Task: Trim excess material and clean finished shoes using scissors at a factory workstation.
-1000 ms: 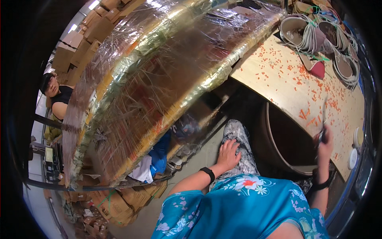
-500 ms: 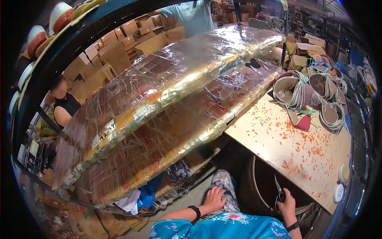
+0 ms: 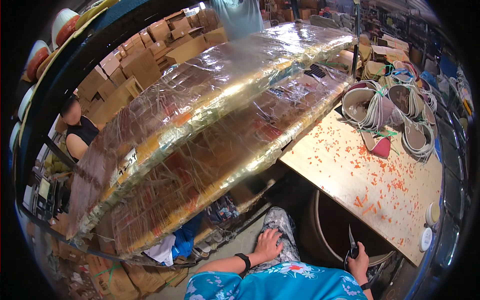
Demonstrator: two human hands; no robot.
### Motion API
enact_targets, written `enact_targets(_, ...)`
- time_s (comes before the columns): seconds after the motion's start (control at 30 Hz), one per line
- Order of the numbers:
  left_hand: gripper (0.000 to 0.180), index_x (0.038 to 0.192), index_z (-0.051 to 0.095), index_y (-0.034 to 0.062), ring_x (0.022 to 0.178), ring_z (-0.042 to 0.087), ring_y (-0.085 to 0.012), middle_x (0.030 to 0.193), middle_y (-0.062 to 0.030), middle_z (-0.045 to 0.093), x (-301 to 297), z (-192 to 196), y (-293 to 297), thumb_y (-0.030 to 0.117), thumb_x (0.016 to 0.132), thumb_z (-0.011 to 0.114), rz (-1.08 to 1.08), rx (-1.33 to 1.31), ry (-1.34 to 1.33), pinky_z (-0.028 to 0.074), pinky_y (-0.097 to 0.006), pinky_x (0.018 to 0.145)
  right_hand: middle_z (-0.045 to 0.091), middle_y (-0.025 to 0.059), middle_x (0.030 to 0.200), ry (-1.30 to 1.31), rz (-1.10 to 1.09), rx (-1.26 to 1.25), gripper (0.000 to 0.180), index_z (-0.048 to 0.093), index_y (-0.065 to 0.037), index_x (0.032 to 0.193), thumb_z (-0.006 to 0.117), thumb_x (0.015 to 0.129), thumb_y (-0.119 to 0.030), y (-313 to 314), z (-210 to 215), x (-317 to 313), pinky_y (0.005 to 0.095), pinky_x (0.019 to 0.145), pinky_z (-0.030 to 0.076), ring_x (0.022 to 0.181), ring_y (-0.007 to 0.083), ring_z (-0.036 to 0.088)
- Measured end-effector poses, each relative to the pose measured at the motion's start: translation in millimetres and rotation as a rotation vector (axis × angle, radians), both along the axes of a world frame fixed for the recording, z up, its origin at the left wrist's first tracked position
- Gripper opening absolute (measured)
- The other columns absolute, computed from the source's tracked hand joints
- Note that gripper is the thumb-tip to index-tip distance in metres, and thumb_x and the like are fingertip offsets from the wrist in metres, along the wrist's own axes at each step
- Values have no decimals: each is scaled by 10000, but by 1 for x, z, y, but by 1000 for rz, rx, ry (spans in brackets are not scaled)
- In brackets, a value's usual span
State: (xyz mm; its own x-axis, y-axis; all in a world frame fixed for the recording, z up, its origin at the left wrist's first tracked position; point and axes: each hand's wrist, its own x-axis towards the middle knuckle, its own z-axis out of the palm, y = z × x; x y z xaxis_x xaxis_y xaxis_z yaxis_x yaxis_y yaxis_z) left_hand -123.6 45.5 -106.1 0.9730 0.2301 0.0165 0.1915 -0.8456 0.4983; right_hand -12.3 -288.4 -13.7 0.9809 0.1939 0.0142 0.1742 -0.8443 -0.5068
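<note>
My left hand rests on my thigh, fingers spread over the patterned trousers, holding nothing. In my right hand is a pair of scissors with dark handles, gripped at the handles, the pointed blades upward. The hand hovers over the rim of a large round brown bin, below the front edge of a pale wooden tabletop. Small orange scraps lie scattered over that board. Bundles of curved shoe pieces, tied with green string, sit at its far end.
Left of the board stands a two-tier rack wrapped in clear film. Two round lids or rolls lie at the board's right edge. Cardboard boxes are piled behind the rack, and a person is at the far left. Blue cloth hangs beneath it.
The view has shifted slightly. The scissors' blades stand a little more upright, still in my right hand. My left hand stays on my thigh.
</note>
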Motion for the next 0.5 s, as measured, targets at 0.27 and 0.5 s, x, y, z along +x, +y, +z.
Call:
enact_targets(0.27,443,1165,556,55,1237,343,-324,1300,-131,445,-3,-1,2,312,805,534,8,0,-13,278,-469,1011,586,155,687,134,-128,17,626,476,-83,1213,673,624,-3,6,4,0,402,626,476,659,334,605)
enact_targets(0.5,411,1155,545,54,1210,366,-371,1278,-159,459,1,9,1,261,800,554,2,-9,-35,306,-483,996,590,142,689,89,-75,-48,611,470,-85,1232,659,654,-31,3,-3,2,402,626,481,663,323,610)
